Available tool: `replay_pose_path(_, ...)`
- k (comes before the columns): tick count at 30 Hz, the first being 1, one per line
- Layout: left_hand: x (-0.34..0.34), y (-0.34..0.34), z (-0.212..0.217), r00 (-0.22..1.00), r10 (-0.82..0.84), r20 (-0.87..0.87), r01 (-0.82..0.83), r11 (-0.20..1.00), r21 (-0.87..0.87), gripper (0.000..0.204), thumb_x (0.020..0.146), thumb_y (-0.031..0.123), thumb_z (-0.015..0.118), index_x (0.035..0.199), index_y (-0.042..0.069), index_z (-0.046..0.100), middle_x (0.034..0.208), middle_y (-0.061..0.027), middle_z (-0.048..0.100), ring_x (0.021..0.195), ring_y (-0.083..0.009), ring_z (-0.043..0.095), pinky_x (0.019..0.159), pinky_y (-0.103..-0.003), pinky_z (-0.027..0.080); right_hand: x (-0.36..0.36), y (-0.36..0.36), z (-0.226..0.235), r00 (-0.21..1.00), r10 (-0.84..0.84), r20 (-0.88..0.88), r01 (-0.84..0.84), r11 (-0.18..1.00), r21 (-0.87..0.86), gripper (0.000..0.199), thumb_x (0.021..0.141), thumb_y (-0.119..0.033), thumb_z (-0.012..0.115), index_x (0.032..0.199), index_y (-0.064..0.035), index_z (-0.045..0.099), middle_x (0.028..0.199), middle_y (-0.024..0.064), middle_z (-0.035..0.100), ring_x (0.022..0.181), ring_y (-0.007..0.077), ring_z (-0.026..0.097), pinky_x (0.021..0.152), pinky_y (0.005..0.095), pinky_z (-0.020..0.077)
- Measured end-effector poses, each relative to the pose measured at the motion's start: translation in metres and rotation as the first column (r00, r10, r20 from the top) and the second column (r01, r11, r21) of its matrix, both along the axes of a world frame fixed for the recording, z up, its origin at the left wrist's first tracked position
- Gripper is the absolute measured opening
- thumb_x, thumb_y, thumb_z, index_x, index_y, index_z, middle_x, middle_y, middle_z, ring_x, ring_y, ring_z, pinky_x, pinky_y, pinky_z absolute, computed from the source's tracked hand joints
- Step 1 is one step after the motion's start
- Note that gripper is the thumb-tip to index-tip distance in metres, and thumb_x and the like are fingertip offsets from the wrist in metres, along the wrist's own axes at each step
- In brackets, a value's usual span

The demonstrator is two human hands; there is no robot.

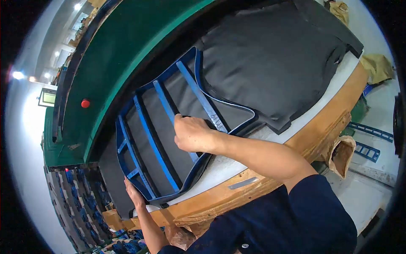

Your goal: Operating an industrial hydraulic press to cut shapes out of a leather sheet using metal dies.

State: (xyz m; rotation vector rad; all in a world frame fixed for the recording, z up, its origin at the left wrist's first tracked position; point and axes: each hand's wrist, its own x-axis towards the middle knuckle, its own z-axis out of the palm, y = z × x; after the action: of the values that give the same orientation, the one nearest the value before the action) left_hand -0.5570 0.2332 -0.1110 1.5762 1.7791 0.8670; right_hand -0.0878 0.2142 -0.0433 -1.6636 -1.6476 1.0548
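A blue cutting die (154, 137), a curved frame with several crossbars, lies on a black sheet of leather-like material (262, 55). My right hand (192, 134) is closed around one of its middle crossbars. The part of the bar inside the fingers is hidden. At the die's lower left end, my left hand (133, 194) rests with fingers stretched out along the outside of the frame, over the sheet. It holds nothing.
Beneath the sheet is a white board (315, 113) with a wooden edge (344, 101). A green machine body (139, 38) with a red button (85, 103) rises behind. Blue dies (367, 151) and a brown paper bag (341, 155) are at right, stacked dark and blue items (80, 207) at lower left.
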Motion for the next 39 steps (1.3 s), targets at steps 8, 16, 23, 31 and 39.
replay_pose_path(8, 0.014, -0.006, 0.005, 0.993, -0.038, -0.11, 0.047, 0.996, 0.08, 0.061, 0.104, 0.045, 0.024, 0.145, 0.002, 0.04, 0.15, -0.0158, 0.039, 0.144, -0.03, 0.024, 0.117, -0.04, 0.013, -0.002, 0.002, -0.001, 1.0, 0.003, 0.006, -0.003, 1.0, -0.01, 0.04, 0.085, -0.017, 0.061, 0.108, 0.0129, 0.048, 0.096, 0.0313, 0.065, 0.093, 0.0435, 0.065, 0.084, 0.0493, 0.051)
replay_pose_path(16, 0.026, -0.015, 0.009, 0.945, 0.063, -0.32, -0.016, 0.989, 0.148, 0.059, 0.104, 0.042, 0.027, 0.141, 0.0, 0.044, 0.148, -0.0153, 0.043, 0.143, -0.031, 0.028, 0.117, -0.04, 0.015, 0.0, -0.003, 0.009, 0.996, -0.007, 0.083, 0.011, 0.998, -0.055, 0.044, 0.084, -0.024, 0.064, 0.109, 0.0098, 0.051, 0.099, 0.0315, 0.064, 0.097, 0.0448, 0.063, 0.087, 0.0498, 0.0495)
replay_pose_path(23, 0.034, -0.014, 0.013, 0.902, 0.056, -0.427, 0.005, 0.99, 0.14, 0.06, 0.104, 0.046, 0.027, 0.142, 0.004, 0.045, 0.151, -0.0088, 0.039, 0.145, -0.0248, 0.025, 0.118, -0.044, 0.01, -0.004, 0.005, 0.001, 0.992, -0.051, 0.118, 0.055, 0.998, -0.032, 0.042, 0.08, -0.024, 0.066, 0.107, 0.0061, 0.055, 0.099, 0.0298, 0.064, 0.097, 0.0434, 0.062, 0.085, 0.0468, 0.049)
replay_pose_path(31, 0.051, -0.017, 0.019, 0.9, 0.126, -0.418, -0.059, 0.984, 0.171, 0.054, 0.101, 0.047, 0.036, 0.133, 0.008, 0.056, 0.149, -0.0086, 0.043, 0.144, -0.0258, 0.027, 0.117, -0.047, 0.011, -0.005, 0.011, -0.005, 0.994, -0.055, 0.094, 0.056, 0.998, -0.012, 0.045, 0.081, -0.019, 0.064, 0.115, 0.0082, 0.055, 0.092, 0.0172, 0.066, 0.084, 0.023, 0.064, 0.076, 0.0348, 0.0515)
replay_pose_path(39, 0.052, -0.02, 0.017, 0.889, 0.133, -0.439, -0.046, 0.978, 0.202, 0.055, 0.1, 0.049, 0.039, 0.132, 0.009, 0.058, 0.147, -0.0137, 0.044, 0.143, -0.0307, 0.029, 0.117, -0.049, 0.013, -0.006, 0.008, -0.008, 0.995, -0.047, -0.086, 0.042, 0.997, -0.06, 0.046, 0.079, -0.017, 0.065, 0.114, 0.0093, 0.052, 0.088, 0.0172, 0.067, 0.078, 0.0213, 0.065, 0.071, 0.0326, 0.0509)
